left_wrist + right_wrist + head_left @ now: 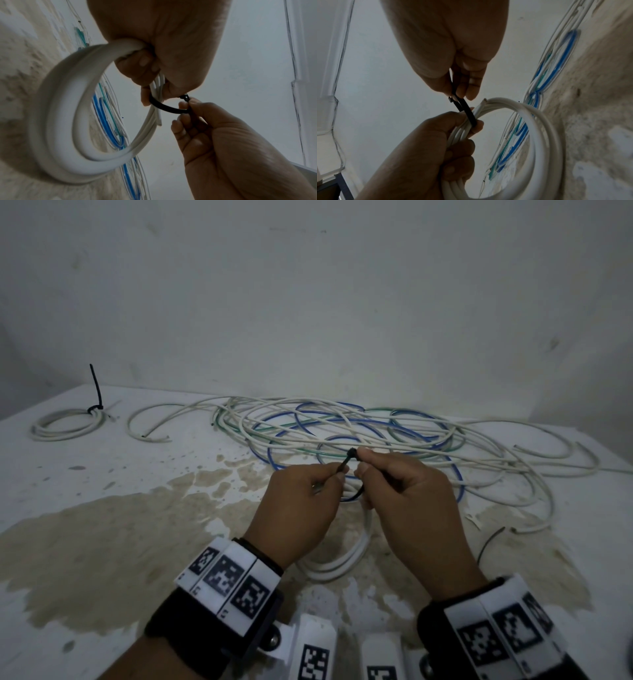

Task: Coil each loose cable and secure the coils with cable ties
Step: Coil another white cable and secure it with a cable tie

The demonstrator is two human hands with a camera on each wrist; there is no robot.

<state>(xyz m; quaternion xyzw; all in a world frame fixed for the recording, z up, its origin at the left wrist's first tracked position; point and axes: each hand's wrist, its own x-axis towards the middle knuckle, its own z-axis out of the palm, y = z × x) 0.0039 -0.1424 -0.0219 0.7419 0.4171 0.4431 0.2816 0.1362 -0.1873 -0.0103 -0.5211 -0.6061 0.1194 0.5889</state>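
Note:
A small coil of white cable (342, 559) hangs over the table between my hands. My left hand (329, 477) grips the gathered strands of the coil (56, 121), fingers curled round them. A black cable tie (350, 455) is looped round those strands. My right hand (363, 467) pinches the tie just beside its head. In the right wrist view the tie (467, 111) runs from my right hand (462, 92) down round the coil (544, 128) at my left hand (467, 129). The left wrist view shows the tie (164, 106) as an open loop, slack round the strands.
A tangle of loose white, blue and green cables (342, 433) lies across the back of the white table (102, 491). At far left sits a tied white coil (65, 422), its black tie standing up. A spare black tie (489, 542) lies at right. A wall stands behind.

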